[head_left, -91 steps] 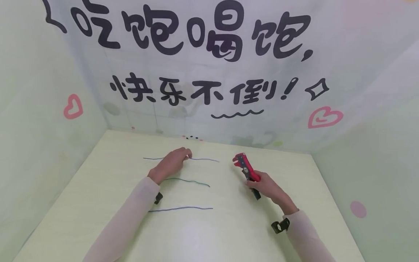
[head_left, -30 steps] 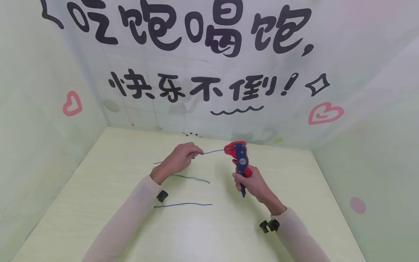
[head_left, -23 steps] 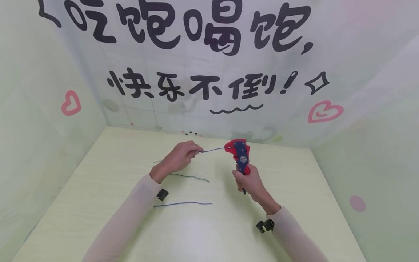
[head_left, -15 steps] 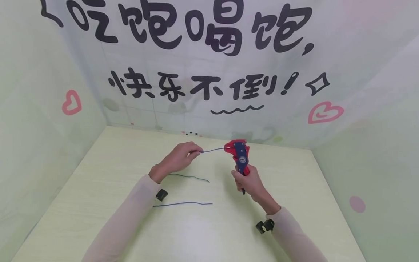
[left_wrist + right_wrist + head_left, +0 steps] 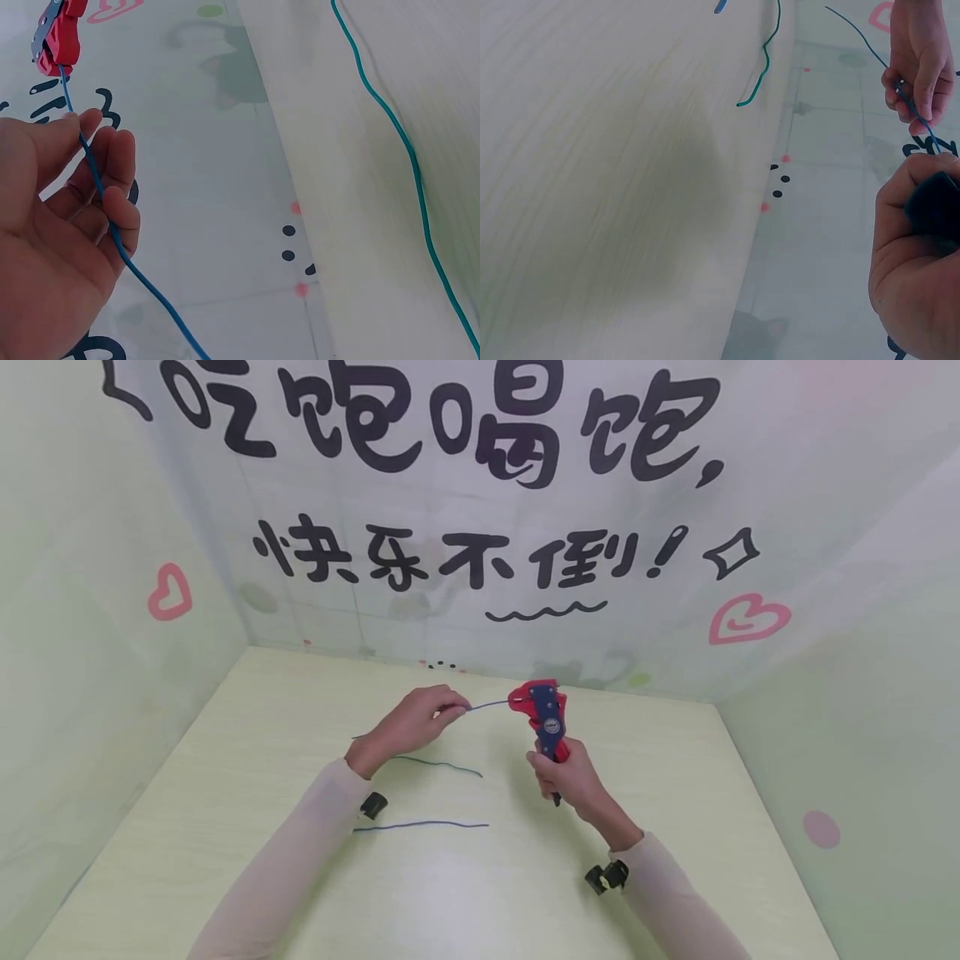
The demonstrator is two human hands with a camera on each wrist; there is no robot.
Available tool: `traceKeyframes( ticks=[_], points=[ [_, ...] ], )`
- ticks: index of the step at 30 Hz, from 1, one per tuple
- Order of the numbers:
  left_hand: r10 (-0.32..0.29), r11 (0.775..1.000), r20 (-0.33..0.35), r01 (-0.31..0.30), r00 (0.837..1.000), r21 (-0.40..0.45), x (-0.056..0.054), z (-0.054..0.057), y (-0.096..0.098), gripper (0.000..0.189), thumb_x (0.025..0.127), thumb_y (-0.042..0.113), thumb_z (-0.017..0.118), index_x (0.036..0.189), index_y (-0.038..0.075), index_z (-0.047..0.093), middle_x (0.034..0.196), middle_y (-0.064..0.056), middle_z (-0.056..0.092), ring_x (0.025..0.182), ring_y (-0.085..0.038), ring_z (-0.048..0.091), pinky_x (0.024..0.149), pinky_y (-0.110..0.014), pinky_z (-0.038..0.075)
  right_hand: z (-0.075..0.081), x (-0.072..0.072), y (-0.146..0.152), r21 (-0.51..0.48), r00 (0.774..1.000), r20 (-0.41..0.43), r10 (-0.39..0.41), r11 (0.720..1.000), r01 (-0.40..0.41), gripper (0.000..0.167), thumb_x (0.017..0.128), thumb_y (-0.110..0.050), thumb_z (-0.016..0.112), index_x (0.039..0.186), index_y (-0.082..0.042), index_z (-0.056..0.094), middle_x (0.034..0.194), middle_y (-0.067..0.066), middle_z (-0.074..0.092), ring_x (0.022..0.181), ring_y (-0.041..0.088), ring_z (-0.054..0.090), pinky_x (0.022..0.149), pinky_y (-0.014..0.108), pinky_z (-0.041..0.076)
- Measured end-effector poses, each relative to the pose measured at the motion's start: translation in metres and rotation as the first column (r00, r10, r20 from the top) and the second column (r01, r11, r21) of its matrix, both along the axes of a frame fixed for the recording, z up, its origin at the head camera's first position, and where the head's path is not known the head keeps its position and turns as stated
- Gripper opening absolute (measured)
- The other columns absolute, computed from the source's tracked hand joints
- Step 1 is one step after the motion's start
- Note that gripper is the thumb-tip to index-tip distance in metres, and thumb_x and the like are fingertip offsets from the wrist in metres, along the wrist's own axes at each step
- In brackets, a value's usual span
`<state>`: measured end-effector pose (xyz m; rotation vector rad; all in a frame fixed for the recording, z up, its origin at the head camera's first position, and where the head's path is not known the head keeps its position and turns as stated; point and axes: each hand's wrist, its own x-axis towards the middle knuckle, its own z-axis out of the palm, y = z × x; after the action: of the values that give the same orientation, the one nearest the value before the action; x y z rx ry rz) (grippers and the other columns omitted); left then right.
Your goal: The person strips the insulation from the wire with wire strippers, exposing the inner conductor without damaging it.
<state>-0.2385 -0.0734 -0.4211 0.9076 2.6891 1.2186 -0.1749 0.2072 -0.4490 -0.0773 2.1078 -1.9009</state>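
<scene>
Where the held wire (image 5: 154,290) meets the tool (image 5: 548,714), we see it raised off the table (image 5: 450,910); the left hand (image 5: 416,720) pinches it close by, presumably to steady that end. The right hand (image 5: 572,774) grips the tool low, perhaps so it faces the wire. Nearer us lie a green wire (image 5: 412,154) and another blue one (image 5: 429,822).

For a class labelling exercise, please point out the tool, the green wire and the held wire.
Tool (image 5: 549,712): head view, on its dark blue body.
Green wire (image 5: 415,161): left wrist view, about midway along its visible length.
Held wire (image 5: 113,226): left wrist view, about midway along its visible length.
</scene>
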Motion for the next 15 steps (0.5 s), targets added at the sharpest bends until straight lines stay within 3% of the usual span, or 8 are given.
traceKeyframes(
  ticks=[8,15],
  points=[
    [0.0,1.0,-0.025,0.0,1.0,-0.016,0.0002,0.0016,0.0027,0.018,0.101,0.015,0.058,0.11,0.01,0.072,0.099,0.0,0.068,0.086,-0.015,0.058,0.082,-0.031,0.052,0.002,0.0004,0.0022,0.001,0.999,-0.019,0.028,1.0,-0.028,0.023,0.097,-0.017,0.064,0.091,-0.004,0.046,0.059,0.001,0.046,0.048,0.015,0.045,0.047,0.026,0.042],
    [0.033,0.999,-0.081,-0.032,0.996,0.003,-0.0002,0.005,0.0015,0.016,0.099,0.012,0.061,0.11,0.008,0.073,0.098,0.0,0.069,0.089,-0.014,0.062,0.084,-0.033,0.054,0.0078,0.001,0.0042,-0.011,0.996,-0.048,0.072,0.997,-0.072,0.021,0.096,-0.018,0.065,0.098,-0.003,0.05,0.067,0.004,0.055,0.055,0.018,0.055,0.056,0.03,0.052]
  ],
)
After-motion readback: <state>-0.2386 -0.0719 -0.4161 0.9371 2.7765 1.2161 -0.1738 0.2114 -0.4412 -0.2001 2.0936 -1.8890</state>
